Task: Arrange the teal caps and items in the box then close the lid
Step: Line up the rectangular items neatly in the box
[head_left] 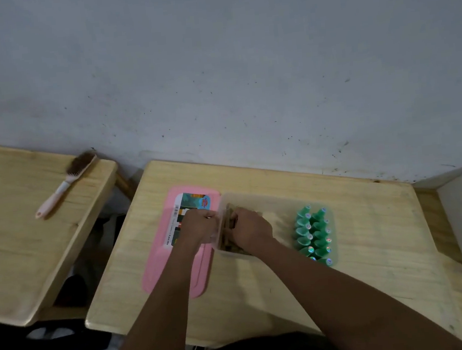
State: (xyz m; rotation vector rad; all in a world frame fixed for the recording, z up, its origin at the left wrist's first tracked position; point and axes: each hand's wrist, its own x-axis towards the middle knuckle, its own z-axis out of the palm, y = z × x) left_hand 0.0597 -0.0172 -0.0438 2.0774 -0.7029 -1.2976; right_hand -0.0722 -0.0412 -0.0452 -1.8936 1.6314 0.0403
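I see a wooden table [370, 232] against a grey wall [241, 61]. On it lies the pink lid [174, 267], flat, just left of the clear plastic box [272, 202]. Teal caps [313, 234] stand in two rows at the box's right end. My right hand [250, 230] closes on tan items [227, 226], possibly wooden pieces, at the left end. My left hand [201, 225] grips the box's left wall. A brush [67, 183] lies on the neighbouring table.

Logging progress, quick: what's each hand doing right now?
Left hand: closed on the box's left wall.
Right hand: inside the box, closed on the tan items.
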